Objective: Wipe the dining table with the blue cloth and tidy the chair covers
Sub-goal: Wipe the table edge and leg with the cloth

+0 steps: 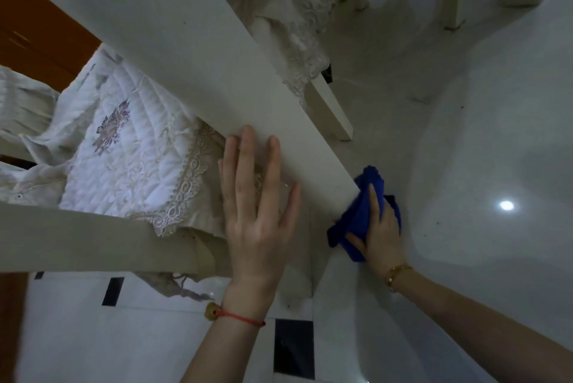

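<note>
I've got the left hand (pixel 257 212) flat, fingers straight, on the table (pixel 192 51) edge, prob. for balance. Right hand (pixel 379 234) grips the cloth (pixel 359 215) at the corner, rubbing the side. Chair cover (pixel 130 147) rumpled, under the table.

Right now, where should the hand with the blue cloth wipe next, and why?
Probably slide the blue cloth along the table's side panel, away from the corner. The right hand grips the cloth bunched at the panel's near end, so the rest of that panel looks unwiped. The left hand rests flat on it, steadying.
</note>
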